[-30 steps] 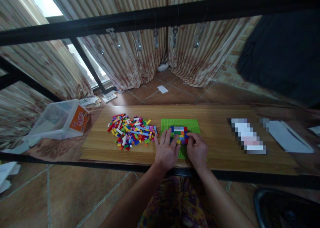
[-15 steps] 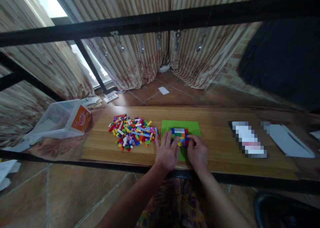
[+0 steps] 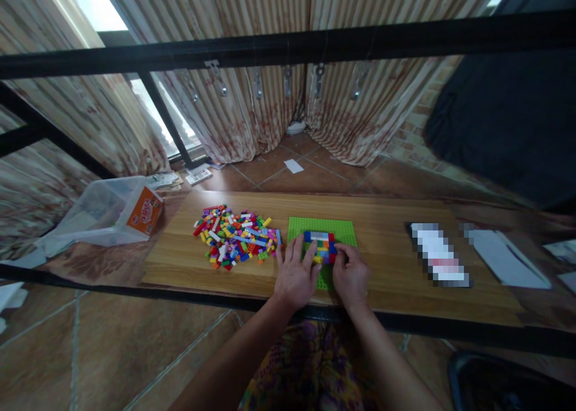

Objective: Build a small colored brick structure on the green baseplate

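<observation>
Head view — the only one. The left hand [image 3: 294, 274] lies flat with fingers spread on the near left part of the green baseplate [image 3: 342, 231], its fingertips touching the left side of the brick block [image 3: 320, 245]; it grips nothing, it presses and steadies. The right hand [image 3: 351, 274] is curled at the block's right side, thumb and forefinger pinched at its near right corner; whether a loose brick sits between them cannot be told, as the fingers hide it.

The baseplate lies near the middle of the tabletop [image 3: 396, 219], close to its near edge, with the block standing on it. The pile of loose bricks [image 3: 236, 243] is just beside the baseplate, toward the left end of the tabletop.

As a judgement: the step in hand is seating or adjusting a piece on the block's near side, with one hand bracing against the other. The next move calls for a straight downward press while the baseplate is held from sliding — then a reach to the pile on the left.

The block is a low multicoloured rectangle, studs up. Its long axis looks to run along the tabletop's length, left to right, parallel to the near edge, though its sides are partly covered. The baseplate sits square to the same edges.
</observation>
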The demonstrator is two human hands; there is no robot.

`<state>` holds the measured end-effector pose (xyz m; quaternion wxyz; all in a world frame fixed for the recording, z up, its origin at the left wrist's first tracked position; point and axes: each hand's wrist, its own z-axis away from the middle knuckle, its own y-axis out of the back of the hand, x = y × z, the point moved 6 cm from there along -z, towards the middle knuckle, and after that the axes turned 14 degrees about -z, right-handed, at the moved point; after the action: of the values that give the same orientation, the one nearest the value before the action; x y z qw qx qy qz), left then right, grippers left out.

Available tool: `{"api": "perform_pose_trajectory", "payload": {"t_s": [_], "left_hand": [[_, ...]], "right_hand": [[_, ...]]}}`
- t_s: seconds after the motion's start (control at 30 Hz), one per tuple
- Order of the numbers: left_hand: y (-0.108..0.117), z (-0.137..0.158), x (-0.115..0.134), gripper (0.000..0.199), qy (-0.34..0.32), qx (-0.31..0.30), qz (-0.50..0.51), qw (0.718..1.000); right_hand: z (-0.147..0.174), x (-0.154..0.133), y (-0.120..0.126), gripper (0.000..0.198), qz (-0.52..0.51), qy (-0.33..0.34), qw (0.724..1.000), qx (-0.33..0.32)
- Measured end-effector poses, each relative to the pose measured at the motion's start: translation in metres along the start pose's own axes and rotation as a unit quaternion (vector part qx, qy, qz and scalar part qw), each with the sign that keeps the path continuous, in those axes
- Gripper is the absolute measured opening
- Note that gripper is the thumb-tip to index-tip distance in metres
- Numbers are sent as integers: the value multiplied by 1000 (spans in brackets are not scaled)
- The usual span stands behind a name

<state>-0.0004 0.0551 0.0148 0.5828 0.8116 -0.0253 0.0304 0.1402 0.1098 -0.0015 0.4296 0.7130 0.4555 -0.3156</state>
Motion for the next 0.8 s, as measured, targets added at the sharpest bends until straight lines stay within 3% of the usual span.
{"api": "perform_pose_trajectory", "payload": {"t_s": [0.23, 0.8], "left_hand": [[-3, 0, 2, 49, -5, -18, -11, 1000], [-6, 0, 1, 50, -12, -33, -9, 999]], "right_hand": [[0, 2, 0, 30, -14, -21, 1000, 6], [0, -4, -5, 32, 33, 24, 999, -25]]}}
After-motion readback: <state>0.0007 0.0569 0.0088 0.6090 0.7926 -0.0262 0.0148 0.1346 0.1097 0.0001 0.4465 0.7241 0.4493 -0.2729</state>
